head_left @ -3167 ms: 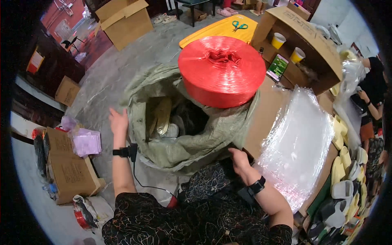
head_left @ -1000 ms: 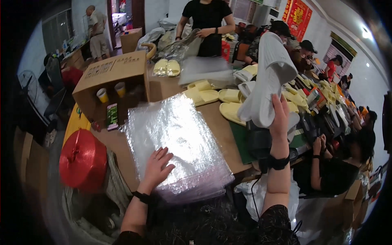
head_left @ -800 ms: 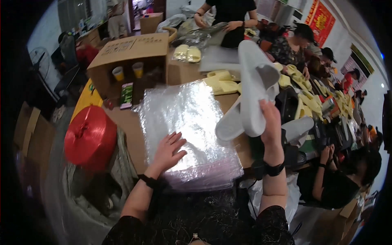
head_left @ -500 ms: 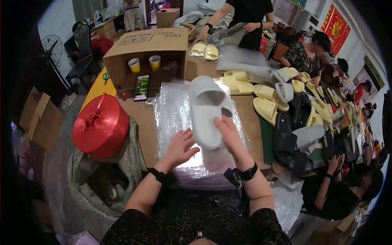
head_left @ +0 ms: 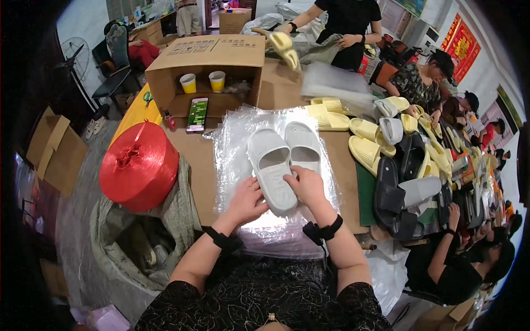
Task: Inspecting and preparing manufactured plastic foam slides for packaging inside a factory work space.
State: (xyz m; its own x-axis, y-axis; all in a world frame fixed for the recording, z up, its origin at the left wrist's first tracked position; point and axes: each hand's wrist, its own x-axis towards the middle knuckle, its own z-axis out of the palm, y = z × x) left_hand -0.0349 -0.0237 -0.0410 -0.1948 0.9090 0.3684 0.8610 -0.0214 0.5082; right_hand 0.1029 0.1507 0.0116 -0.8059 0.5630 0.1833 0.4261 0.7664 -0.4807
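Observation:
A pair of light grey slide slippers lies on a stack of clear plastic bags (head_left: 234,160) in front of me. The left slipper (head_left: 277,190) overlaps the inner edge of the right slipper (head_left: 305,144). My right hand (head_left: 308,190) is closed on the left slipper's right edge, thumb on its footbed; its other fingertips are partly hidden between the two slippers. My left hand (head_left: 245,201) lies along the left slipper's outer side near the heel, fingers extended and thumb apart, without wrapping round it.
A cardboard box (head_left: 207,52) with yellow-and-white cups stands beyond a phone (head_left: 197,115). Left is a red twine roll (head_left: 139,165) above an open woven sack (head_left: 182,204). Yellow, black and grey slippers (head_left: 369,154) crowd the right. Across the table a co-worker (head_left: 350,22) handles yellow slippers.
The grey slippers have come down onto the bags and spread apart, so the second one now shows. My left hand has moved to the slipper's side. The co-worker has lifted the yellow slippers.

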